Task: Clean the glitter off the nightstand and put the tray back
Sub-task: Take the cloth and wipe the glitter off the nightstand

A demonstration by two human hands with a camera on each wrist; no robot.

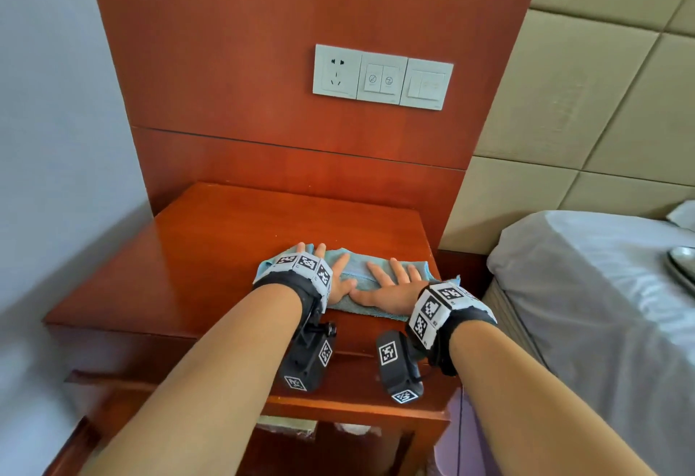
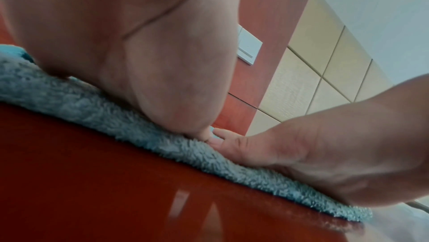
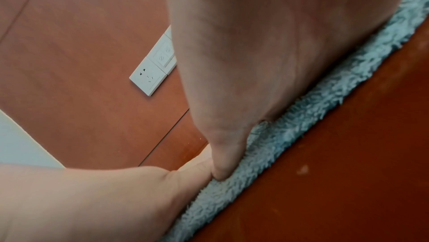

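Observation:
A light blue cloth (image 1: 363,275) lies flat on the right front part of the red-brown nightstand (image 1: 210,257). My left hand (image 1: 334,268) and right hand (image 1: 391,282) both press flat on it with straight, spread fingers, thumbs touching in the middle. In the left wrist view my left palm (image 2: 139,53) bears on the fluffy cloth (image 2: 97,110), with the right hand (image 2: 313,145) beside it. The right wrist view shows my right hand (image 3: 243,62) on the cloth (image 3: 301,117). A metal tray (image 1: 682,261) lies on the bed at the far right, mostly cut off.
A bed with a grey sheet (image 1: 586,306) stands right of the nightstand, under a padded beige headboard (image 1: 586,107). White socket and switch plates (image 1: 383,77) sit on the wooden wall panel. A grey wall (image 1: 56,137) bounds the left side.

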